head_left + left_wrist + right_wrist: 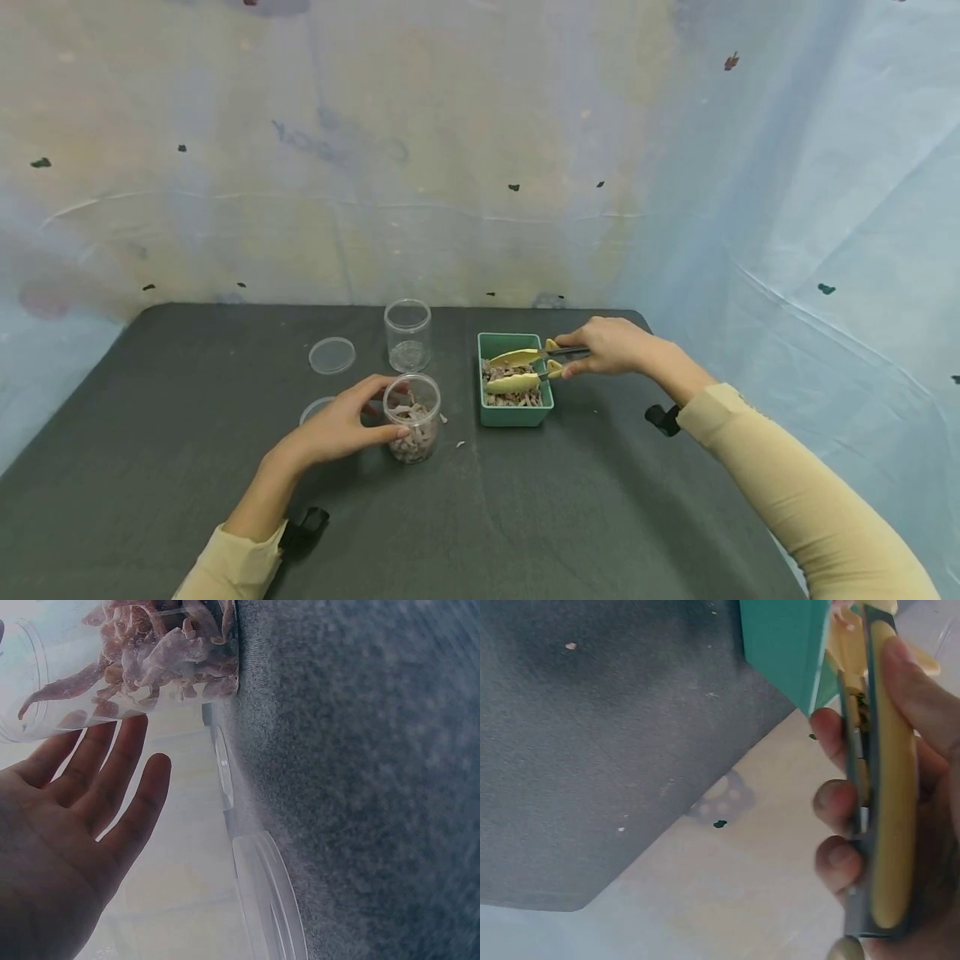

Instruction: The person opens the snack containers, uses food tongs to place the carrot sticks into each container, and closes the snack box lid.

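Note:
My left hand holds a clear plastic jar, thumb on the near side and fingers on the far side. Pale brownish strips of what looks like dried food lie in the jar's lower part. My right hand grips a pair of tongs with yellow handle and tips, its fingers wrapped around both arms. The spread yellow tips hang over a green rectangular box containing more of the strips. Whether the tips pinch a piece cannot be told.
A second clear jar stands open behind the held one, without contents. One clear lid lies left of it; another is partly hidden by my left hand. Small crumbs lie on the dark tabletop. A patterned sheet hangs behind.

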`<action>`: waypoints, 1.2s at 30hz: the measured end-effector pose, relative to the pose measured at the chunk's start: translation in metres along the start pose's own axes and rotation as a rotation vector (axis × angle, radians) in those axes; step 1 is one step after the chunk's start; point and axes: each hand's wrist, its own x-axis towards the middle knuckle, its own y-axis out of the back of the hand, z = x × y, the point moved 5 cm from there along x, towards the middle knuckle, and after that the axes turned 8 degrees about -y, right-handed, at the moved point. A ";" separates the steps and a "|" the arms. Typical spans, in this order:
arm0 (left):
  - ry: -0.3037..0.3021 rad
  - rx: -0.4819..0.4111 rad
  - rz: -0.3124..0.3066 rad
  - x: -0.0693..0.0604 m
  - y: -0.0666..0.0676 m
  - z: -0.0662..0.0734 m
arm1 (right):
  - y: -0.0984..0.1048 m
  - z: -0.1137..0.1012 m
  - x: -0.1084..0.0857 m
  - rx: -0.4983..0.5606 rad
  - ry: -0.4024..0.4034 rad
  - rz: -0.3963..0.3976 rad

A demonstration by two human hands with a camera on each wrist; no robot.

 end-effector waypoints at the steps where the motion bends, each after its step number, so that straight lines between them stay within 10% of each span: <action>1: 0.001 0.001 0.001 0.000 0.000 0.000 | 0.000 0.000 -0.001 0.005 0.001 0.012; 36: 0.007 -0.003 0.009 0.004 -0.001 -0.006 | -0.027 0.013 -0.033 0.252 0.024 0.346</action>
